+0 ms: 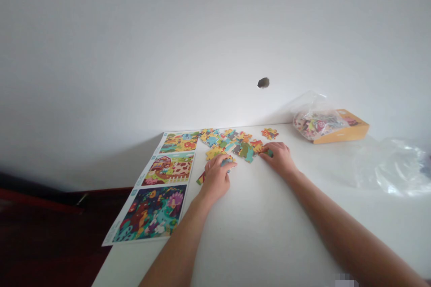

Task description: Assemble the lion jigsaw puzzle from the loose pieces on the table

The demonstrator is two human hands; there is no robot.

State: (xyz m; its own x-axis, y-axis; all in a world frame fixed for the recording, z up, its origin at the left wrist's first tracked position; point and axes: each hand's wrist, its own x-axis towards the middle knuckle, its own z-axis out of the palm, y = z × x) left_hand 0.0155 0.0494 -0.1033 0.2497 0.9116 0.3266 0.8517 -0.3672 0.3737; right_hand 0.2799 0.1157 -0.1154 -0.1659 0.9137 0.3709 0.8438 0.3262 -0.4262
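Observation:
Several colourful jigsaw pieces (232,141) lie scattered near the far edge of a white table (262,233). My left hand (217,175) rests on the table with its fingers curled round a small bluish piece at the near side of the pile. My right hand (279,157) lies just right of the pile, fingers pinched on a green piece next to an orange one. A single piece (270,133) lies apart behind my right hand.
A long reference sheet (158,186) with three printed pictures lies along the table's left edge. A tan puzzle box (350,131) with a clear bag of pieces (314,121) stands at the back right. Crumpled clear plastic (393,166) lies at the right. A white wall rises behind.

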